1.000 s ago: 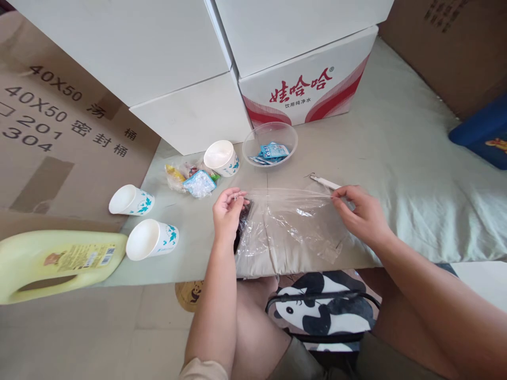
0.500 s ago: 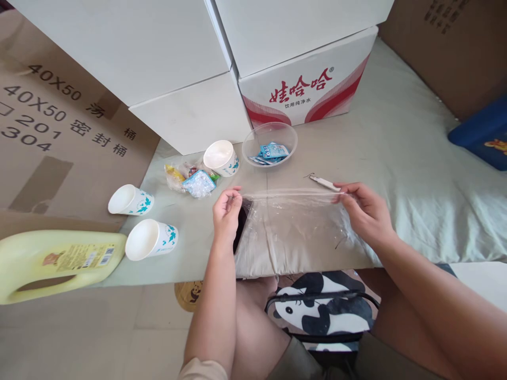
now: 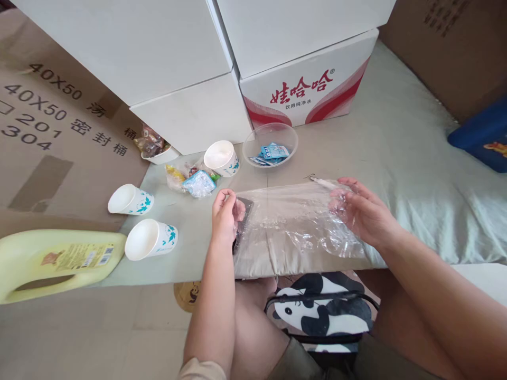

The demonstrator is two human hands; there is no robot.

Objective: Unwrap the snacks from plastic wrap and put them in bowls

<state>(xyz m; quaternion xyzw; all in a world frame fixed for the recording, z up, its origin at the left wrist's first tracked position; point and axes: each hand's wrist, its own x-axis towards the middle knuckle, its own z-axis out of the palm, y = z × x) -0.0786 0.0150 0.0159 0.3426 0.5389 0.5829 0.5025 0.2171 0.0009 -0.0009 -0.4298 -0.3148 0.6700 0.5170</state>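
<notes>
A clear plastic bag (image 3: 285,216) is stretched between my two hands above the cloth-covered surface. My left hand (image 3: 225,215) pinches its left edge between thumb and fingers. On the other side my right hand (image 3: 366,211) holds the bag's right edge, the fingers spread somewhat, with film over the fingertips. A dark flat object (image 3: 242,224), like a phone, lies partly under the bag beside my left hand. Just beyond my right fingertips is a slim white tool (image 3: 321,182), partly covered by the film.
Paper cups (image 3: 151,240), wrapped snacks (image 3: 198,183) and a clear bowl (image 3: 292,150) of blue sachets stand on the greenish cloth (image 3: 396,153). A yellow jug (image 3: 59,264) is at left. White cartons (image 3: 309,87) rise behind; a blue container (image 3: 479,134) is at right.
The bag's top edge has risen and its film has spread wider, bunching on the right. My right fingers have opened somewhat. A snack-filled white cup now shows beside the brown box.
</notes>
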